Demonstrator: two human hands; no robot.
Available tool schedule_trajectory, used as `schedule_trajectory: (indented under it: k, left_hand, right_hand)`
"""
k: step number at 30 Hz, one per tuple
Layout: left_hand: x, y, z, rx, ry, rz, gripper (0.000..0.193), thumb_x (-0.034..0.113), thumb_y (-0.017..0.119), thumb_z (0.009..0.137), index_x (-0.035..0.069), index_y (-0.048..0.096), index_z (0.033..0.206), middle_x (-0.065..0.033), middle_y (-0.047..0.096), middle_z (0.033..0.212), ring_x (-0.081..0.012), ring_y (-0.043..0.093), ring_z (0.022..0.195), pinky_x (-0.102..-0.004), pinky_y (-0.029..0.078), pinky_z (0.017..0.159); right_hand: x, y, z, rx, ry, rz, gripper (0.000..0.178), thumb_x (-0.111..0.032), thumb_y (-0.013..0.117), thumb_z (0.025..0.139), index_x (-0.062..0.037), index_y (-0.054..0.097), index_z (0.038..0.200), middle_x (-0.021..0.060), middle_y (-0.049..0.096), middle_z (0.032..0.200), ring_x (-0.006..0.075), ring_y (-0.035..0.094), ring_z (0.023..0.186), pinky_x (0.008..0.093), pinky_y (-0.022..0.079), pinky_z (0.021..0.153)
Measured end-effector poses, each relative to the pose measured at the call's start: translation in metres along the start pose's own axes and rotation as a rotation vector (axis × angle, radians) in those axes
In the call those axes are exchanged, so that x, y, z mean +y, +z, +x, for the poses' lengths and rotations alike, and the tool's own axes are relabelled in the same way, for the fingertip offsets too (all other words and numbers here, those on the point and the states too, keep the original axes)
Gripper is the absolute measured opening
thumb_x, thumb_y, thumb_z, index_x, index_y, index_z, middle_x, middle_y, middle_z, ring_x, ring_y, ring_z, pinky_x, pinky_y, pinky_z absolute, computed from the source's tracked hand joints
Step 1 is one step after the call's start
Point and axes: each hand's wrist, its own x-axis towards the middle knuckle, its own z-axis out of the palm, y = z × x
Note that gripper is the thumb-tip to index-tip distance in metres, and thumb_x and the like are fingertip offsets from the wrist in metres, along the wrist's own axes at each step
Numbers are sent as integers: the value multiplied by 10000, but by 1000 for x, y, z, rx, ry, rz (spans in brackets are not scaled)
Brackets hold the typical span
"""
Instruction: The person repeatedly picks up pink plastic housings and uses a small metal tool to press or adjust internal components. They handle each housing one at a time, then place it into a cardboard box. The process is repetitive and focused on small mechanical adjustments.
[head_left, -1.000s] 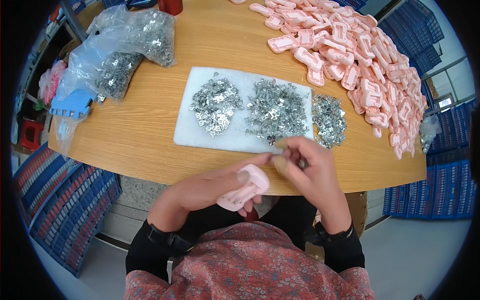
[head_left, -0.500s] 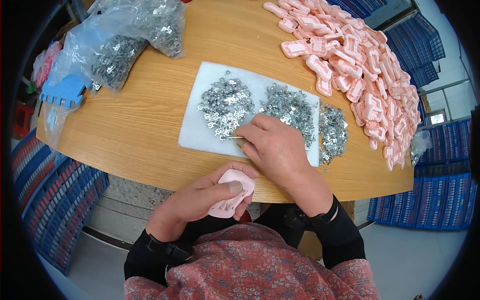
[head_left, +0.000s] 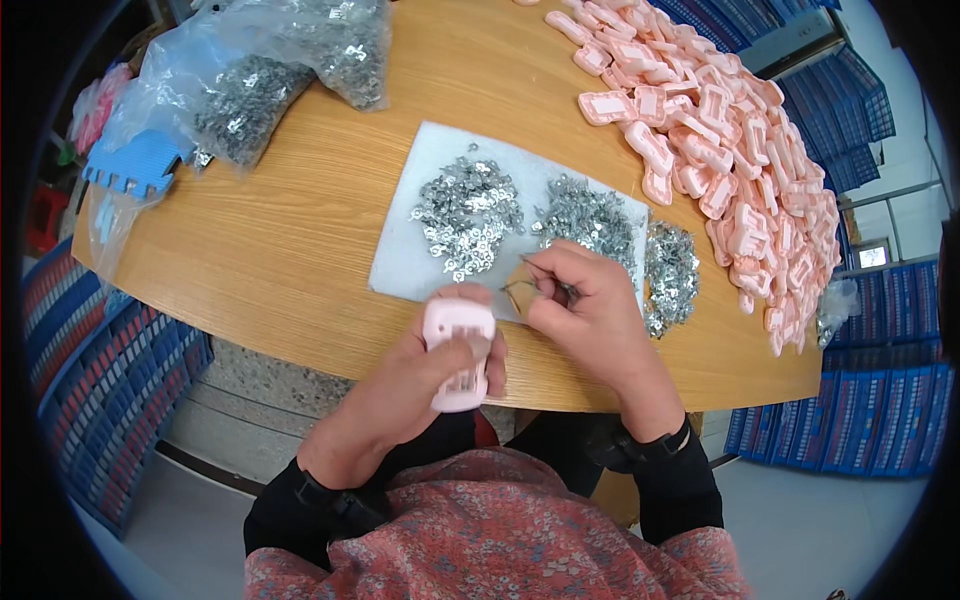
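My left hand (head_left: 385, 385) is closed around a pale pink plastic shell (head_left: 460, 320), its thumb pressed over the recess in the middle. Small metal parts seem to sit in that recess, partly covered by the thumb and blurred. In my right hand (head_left: 590, 305) is a pair of thin metal tweezers (head_left: 530, 272), pinched between thumb and fingers above the front edge of a white foam sheet (head_left: 395, 262). Whether the tweezer tips hold a piece is too small to tell. On the foam lie a left pile of small silvery metal clips (head_left: 465, 215) and a right pile of metal pieces (head_left: 585, 218).
Another heap of metal pieces (head_left: 670, 275) lies right of the foam on the wooden table (head_left: 300, 230). Pink shells (head_left: 720, 150) are heaped at the far right. Clear bags of metal parts (head_left: 250, 105) and a blue foam piece (head_left: 130, 165) occupy the far left. Blue racks (head_left: 850, 425) stand beyond the table.
My right hand has drawn the tweezers back from the left clip pile, toward the right and nearer me. My left hand has raised and turned the pink shell more upright. The view has shifted slightly.
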Motion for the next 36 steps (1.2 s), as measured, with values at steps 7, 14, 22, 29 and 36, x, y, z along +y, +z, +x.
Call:
schedule_trajectory:
  k: [7,14,22,29,36]
  left_hand:
    - [7,12,15,76,11,-152,503,85,620,915,118,400,1366,-114,616,975,-223,664,854,-421,592,752]
    - [7,14,18,1,-109,-204,504,56,627,908,142,418,1359,-84,614,951,-216,663,826,-425,583,728]
    - [-5,22,25,52,60,-151,490,58,619,922,112,389,1350,-51,601,911,-157,646,785,-347,570,693]
    - [-11,35,24,109,208,32,398,126,577,965,84,414,1325,-71,619,900,-162,644,770,-341,566,687]
    - [-5,26,20,-35,-39,-167,555,481,190,1054,75,451,1328,-108,648,906,-216,672,782,-436,599,696]
  right_hand:
    - [7,-3,-17,-56,32,308,150,0,656,775,17,640,923,-29,463,722,52,435,672,228,374,585]
    - [17,-4,-26,-55,27,395,117,-23,663,791,5,631,900,-21,488,734,56,433,686,232,385,614]
    - [9,0,-39,72,188,560,93,-73,664,866,5,637,908,-55,518,763,37,435,714,216,395,650]
    - [3,5,-49,91,249,695,112,-75,651,901,7,631,975,-49,596,841,23,485,755,200,418,676]
    - [8,-1,-52,146,-27,280,132,-72,646,883,-2,626,993,15,595,811,78,541,684,245,454,626]
